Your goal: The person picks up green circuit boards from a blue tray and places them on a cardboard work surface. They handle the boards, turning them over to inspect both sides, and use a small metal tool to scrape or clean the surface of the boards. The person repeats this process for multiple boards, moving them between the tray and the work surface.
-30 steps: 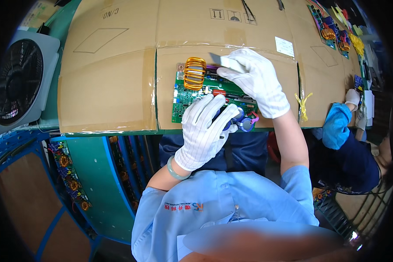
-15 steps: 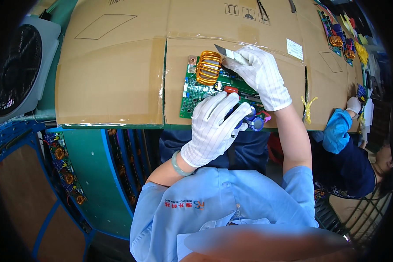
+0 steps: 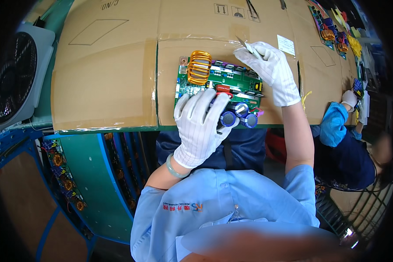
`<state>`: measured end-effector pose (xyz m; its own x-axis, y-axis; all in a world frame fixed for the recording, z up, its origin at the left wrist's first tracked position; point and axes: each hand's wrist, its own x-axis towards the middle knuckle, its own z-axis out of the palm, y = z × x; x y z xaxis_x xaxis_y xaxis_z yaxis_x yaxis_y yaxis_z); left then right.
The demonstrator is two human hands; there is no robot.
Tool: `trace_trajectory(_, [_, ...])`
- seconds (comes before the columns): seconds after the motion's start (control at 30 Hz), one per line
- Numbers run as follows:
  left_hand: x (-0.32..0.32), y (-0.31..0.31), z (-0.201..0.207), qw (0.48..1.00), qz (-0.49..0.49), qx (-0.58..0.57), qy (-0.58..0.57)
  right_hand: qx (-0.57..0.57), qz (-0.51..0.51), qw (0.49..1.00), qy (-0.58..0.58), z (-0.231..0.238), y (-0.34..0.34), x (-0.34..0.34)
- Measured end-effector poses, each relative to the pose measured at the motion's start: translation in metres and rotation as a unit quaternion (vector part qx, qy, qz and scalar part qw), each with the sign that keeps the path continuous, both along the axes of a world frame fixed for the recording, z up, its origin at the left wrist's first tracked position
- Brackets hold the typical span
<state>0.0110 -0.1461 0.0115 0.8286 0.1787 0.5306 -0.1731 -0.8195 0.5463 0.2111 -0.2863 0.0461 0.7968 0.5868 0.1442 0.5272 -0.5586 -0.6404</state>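
A green circuit board point(image 3: 238, 80) lies on the cardboard in front of me. It carries a large copper-wound coil point(image 3: 199, 67) at its far left and a cluster of blue cylindrical capacitors point(image 3: 228, 118) at its near edge. My white-gloved left hand point(image 3: 198, 120) grips the board's near side beside the capacitors, its fingers over the components and its thumb low by the capacitors. Above the board's far right, my gloved right hand point(image 3: 268, 65) pinches a thin knife point(image 3: 244, 43), its blade pointing away to the left. Most of the handle is hidden in the glove.
Flattened cardboard point(image 3: 105, 83) covers the table. A fan point(image 3: 19, 78) stands at the left, above a rack of boards point(image 3: 63, 174). More boards point(image 3: 327, 32) lie at the far right, and a co-worker's gloved hand point(image 3: 349, 99) is at work there.
My right hand has lifted away from the board to the right with the knife, uncovering the board's far side. My left hand has shifted slightly left and still holds the board.
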Motion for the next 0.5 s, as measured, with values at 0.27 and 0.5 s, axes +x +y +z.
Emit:
trace_trajectory(0.27, [0.012,0.001,0.028,0.998,-0.011,-0.057,-0.020,-0.033,0.005,0.983,0.180,0.007,0.009,0.005])
trace_trajectory(0.5, [0.018,-0.001,0.058,0.998,-0.020,-0.043,0.033,-0.046,0.166,0.976,0.130,0.007,0.018,0.007])
